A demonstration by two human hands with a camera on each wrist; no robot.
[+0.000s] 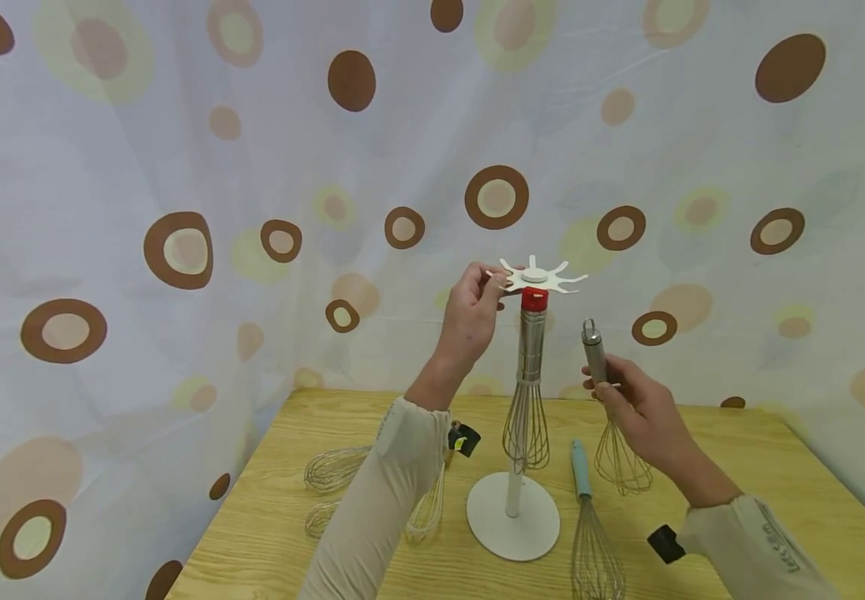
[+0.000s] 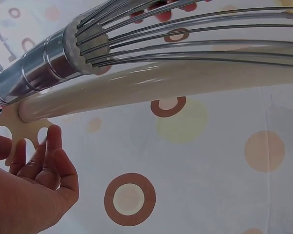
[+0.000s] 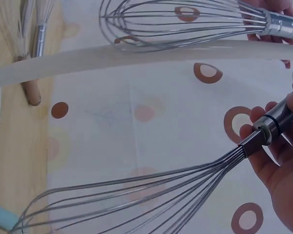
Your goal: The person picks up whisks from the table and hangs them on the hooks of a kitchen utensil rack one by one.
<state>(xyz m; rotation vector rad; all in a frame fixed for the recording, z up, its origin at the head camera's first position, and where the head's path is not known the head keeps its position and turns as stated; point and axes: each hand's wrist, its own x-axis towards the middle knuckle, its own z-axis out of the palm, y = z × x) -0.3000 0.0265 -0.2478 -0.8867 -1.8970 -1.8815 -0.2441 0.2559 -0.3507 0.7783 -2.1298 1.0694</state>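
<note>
Pinching the white star-topped stand [image 1: 534,274], the left hand [image 1: 472,312] seems to steady it; the right hand [image 1: 641,412] grips a silver wire whisk [image 1: 595,358] beside it. Hanging seems the present step (one red-ended metal whisk [image 1: 532,346] hangs already); next, the gripped whisk should reach a free prong [image 1: 571,279].

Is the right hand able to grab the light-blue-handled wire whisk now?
Probably not yet: the right hand holds a silver metal whisk. Once emptied, it likely could: the light-blue-handled wire whisk lies uncovered nearby on the yellowish wooden table.
</note>
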